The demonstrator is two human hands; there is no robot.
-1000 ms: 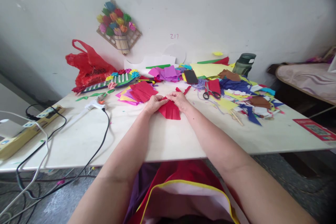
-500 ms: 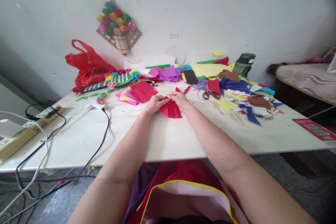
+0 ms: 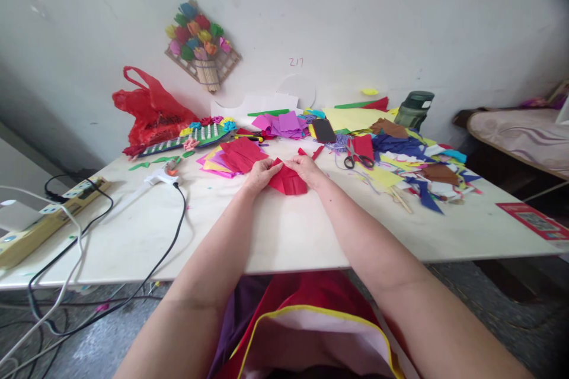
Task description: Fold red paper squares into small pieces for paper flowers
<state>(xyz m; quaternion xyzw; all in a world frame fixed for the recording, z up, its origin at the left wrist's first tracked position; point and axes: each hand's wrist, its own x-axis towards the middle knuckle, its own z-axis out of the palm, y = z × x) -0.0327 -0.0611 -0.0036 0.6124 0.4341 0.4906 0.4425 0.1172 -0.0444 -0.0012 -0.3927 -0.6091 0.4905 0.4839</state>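
Between my left fingers (image 3: 268, 167) and my right fingers (image 3: 297, 163) lies a folded red paper (image 3: 288, 183). Both sets of fingers are pinching its top edge, and they are close together, almost touching. The red paper rests on the surface (image 3: 284, 231) and fans out toward me below my fingers. Just past my left fingers is a pile of red, pink and yellow sheets (image 3: 235, 157). Past my right fingers, off to the right, lie scissors (image 3: 358, 158) with red handles, near blue and yellow scraps (image 3: 413, 160). Well to the left of my left fingers is a glue gun (image 3: 162, 176) with a black cord.
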